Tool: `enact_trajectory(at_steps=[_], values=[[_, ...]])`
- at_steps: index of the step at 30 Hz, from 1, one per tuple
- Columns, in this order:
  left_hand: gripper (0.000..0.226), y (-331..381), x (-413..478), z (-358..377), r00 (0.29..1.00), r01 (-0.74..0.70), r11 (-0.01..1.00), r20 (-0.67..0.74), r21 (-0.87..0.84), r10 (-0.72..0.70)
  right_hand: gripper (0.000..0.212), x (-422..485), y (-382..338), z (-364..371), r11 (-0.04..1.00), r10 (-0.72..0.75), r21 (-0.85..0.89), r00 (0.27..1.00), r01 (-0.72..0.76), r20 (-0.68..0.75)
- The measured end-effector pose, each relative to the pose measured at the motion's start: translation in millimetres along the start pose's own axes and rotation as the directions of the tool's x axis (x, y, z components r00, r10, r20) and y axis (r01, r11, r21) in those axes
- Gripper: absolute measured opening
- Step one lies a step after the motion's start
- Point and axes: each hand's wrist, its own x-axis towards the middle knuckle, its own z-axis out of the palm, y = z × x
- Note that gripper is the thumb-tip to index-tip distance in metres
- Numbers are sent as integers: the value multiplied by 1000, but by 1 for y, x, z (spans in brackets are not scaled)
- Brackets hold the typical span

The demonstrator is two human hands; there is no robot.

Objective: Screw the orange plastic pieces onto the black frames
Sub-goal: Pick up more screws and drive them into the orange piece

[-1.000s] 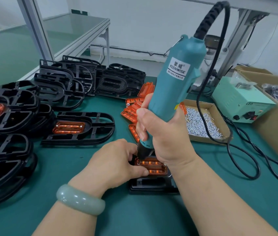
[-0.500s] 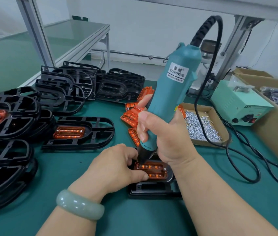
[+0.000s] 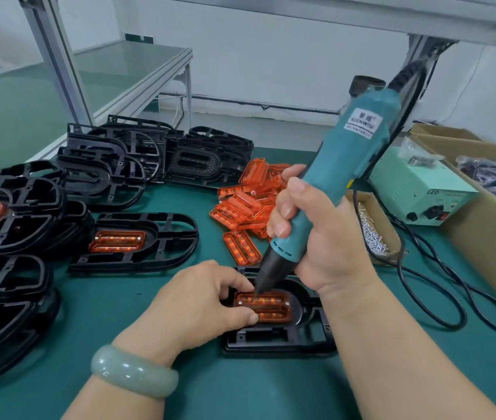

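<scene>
A black frame (image 3: 274,341) lies on the green mat in front of me with an orange plastic piece (image 3: 266,306) seated in it; two screw heads show on the piece. My left hand (image 3: 201,301) pinches the piece's left end, thumb at its near edge. My right hand (image 3: 310,234) grips a teal electric screwdriver (image 3: 340,174), tilted, its black tip touching the far edge of the orange piece. A pile of loose orange pieces (image 3: 249,201) lies just behind. An assembled frame with an orange insert (image 3: 137,241) lies to the left.
Stacks of black frames (image 3: 113,165) fill the left and back of the mat. A cardboard tray of screws (image 3: 374,228) sits behind my right hand. A pale green power box (image 3: 422,192), its black cable (image 3: 440,286) and a large carton (image 3: 489,225) occupy the right.
The screwdriver's top has tilted further to the right and its tip has shifted slightly right along the orange piece. My left hand stays on the piece's left end.
</scene>
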Motion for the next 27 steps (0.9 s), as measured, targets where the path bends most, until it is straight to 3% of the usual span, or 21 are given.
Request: enact_trajectory(at_steps=[4,10,14,27], values=[[29,0,0,1,1000,-12,999,4,40,12,24,-4,7,-10,971,96,227,993,-79,-65],[29,1,0,0,1000,0,1000,9,22,0,23,-4,10,-23,921,84,390,965,21,-250],[28,1,-3,0,1000,-9,1000,-5,-4,9,28,-5,11,-35,886,79,454,933,96,-350],[33,7,-4,-2,1000,10,998,3,58,-10,31,-13,-6,-71,845,55,496,890,200,-453]])
